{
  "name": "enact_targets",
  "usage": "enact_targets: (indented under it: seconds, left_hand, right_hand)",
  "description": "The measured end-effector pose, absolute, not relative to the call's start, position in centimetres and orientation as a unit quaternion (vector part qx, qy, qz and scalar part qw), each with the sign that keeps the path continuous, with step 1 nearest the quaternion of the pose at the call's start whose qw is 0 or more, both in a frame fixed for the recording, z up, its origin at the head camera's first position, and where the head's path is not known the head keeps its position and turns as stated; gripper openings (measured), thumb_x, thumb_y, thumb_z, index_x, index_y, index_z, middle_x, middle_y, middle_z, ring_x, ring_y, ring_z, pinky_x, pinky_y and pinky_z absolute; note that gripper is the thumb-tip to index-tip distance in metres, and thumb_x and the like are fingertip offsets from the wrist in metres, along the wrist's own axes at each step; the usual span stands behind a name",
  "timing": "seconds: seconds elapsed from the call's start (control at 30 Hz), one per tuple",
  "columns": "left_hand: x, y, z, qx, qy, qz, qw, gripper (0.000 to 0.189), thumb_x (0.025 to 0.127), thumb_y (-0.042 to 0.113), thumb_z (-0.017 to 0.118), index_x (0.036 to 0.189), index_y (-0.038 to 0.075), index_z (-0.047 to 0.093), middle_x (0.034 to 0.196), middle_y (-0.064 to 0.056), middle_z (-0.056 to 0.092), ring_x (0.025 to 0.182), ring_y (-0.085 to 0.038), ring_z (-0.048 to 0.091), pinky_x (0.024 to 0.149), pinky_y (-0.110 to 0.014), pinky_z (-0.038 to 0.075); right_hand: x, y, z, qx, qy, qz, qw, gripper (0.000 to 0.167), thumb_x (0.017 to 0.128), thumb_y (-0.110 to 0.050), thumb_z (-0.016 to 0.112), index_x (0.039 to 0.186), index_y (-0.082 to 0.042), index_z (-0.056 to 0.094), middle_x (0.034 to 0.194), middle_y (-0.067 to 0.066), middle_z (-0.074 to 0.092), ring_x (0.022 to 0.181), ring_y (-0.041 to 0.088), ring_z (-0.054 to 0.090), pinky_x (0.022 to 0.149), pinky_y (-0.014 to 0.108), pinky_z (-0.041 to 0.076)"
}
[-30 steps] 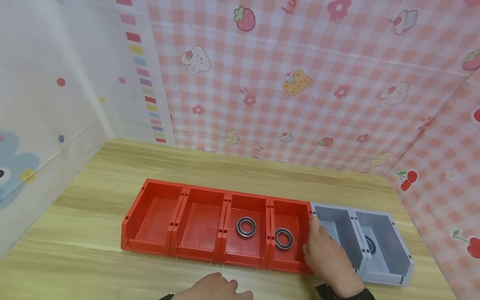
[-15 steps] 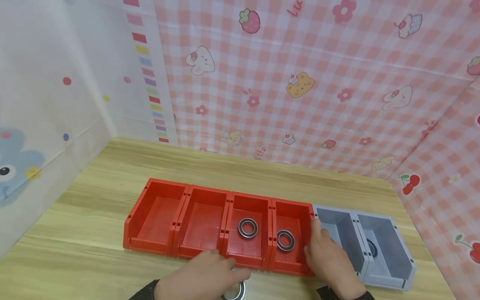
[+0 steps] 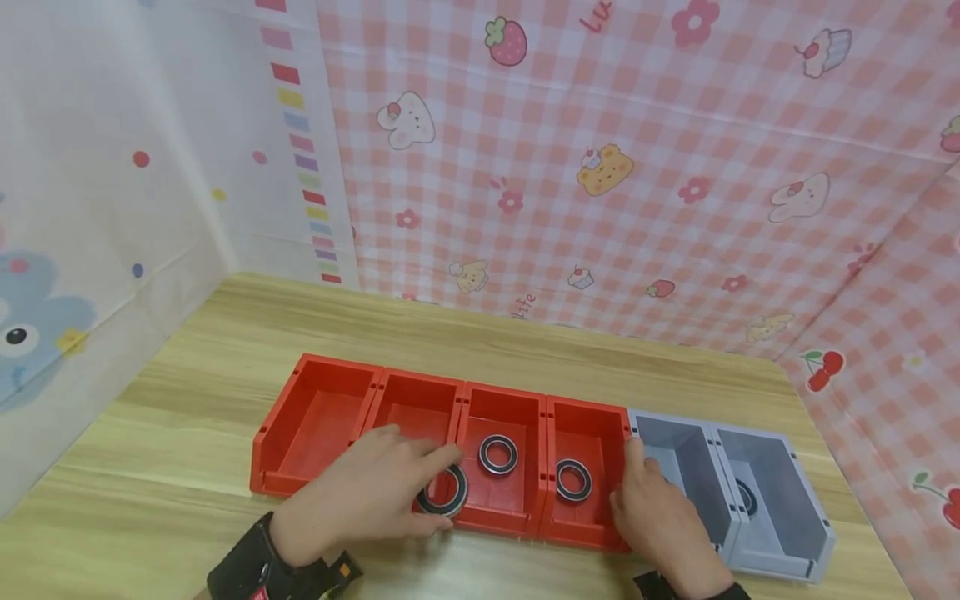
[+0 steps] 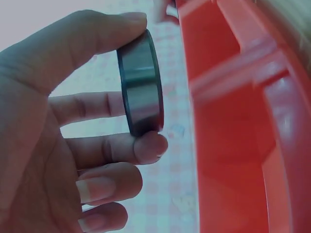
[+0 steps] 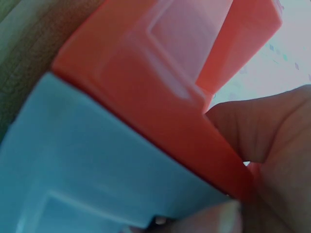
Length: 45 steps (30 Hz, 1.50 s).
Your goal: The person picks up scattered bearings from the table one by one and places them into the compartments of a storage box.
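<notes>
My left hand (image 3: 367, 487) pinches a ball bearing (image 4: 141, 87) between thumb and fingertips, over the front of the second red bin from the left (image 3: 420, 400). In the left wrist view the bearing stands edge-on, its metal outer rim showing. My right hand (image 3: 656, 504) grips the shared wall between the rightmost red bin (image 3: 596, 437) and the left grey bin (image 3: 667, 454). In the right wrist view the thumb is on the red side and a fingertip on the grey. One bearing (image 3: 512, 456) lies in the third red bin, another (image 3: 560, 481) in the rightmost red one.
Four bins in red and two in grey stand side by side on the wooden table (image 3: 157, 433). A further bearing (image 3: 748, 497) is partly hidden in the right grey bin (image 3: 787, 492). Patterned cloth (image 3: 465, 167) hangs behind and at both sides.
My left hand has come up from the lower edge, bringing the bearing forward and left over the red bins. The right hand keeps its hold on the bin wall. The view has shifted slightly.
</notes>
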State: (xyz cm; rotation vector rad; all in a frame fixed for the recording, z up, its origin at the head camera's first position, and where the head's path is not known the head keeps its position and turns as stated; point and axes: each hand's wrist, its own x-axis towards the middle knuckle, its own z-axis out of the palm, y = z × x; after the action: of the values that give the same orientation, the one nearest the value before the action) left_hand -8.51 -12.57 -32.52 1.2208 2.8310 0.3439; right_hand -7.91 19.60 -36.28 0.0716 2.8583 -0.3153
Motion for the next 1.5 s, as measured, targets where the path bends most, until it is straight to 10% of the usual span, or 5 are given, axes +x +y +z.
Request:
enact_targets:
  seconds: [0.4,0.8,1.5]
  left_hand:
    - [-10.2,-14.4,-33.1,0.322,0.937,0.110,-0.072,0.057,0.073,0.051,0.075,0.117,0.017,0.061,0.085,0.004,0.063,0.076,-0.015,0.057,0.078,-0.043,0.049]
    - [-11.3,-14.3,-34.3,0.271,0.954,0.086,-0.095,0.058,0.070,0.049,0.076,0.114,0.014,0.062,0.080,0.004,0.060,0.071,-0.013,0.047,0.063,-0.033,0.030]
    - [-12.1,-13.3,-37.1,0.240,0.966,0.043,-0.083,0.059,0.070,0.052,0.076,0.115,0.016,0.063,0.077,0.001,0.059,0.075,-0.018,0.047,0.067,-0.038,0.032]
  right_hand:
    - [-8.0,19.6,-36.2,0.021,0.987,-0.100,0.128,0.052,0.087,-0.010,0.061,0.121,0.001,0.023,0.076,0.014,0.043,0.053,0.022,0.048,0.046,0.034,0.042]
    - [-7.8,19.8,-36.4,0.013,0.989,-0.094,0.117,0.052,0.087,-0.010,0.062,0.119,0.001,0.023,0.074,0.014,0.043,0.051,0.023,0.048,0.046,0.035,0.043]
    - [-7.8,19.6,-36.4,0.013,0.988,-0.099,0.116,0.050,0.087,-0.010,0.061,0.119,0.001,0.024,0.075,0.014,0.043,0.052,0.022,0.047,0.046,0.034,0.043]
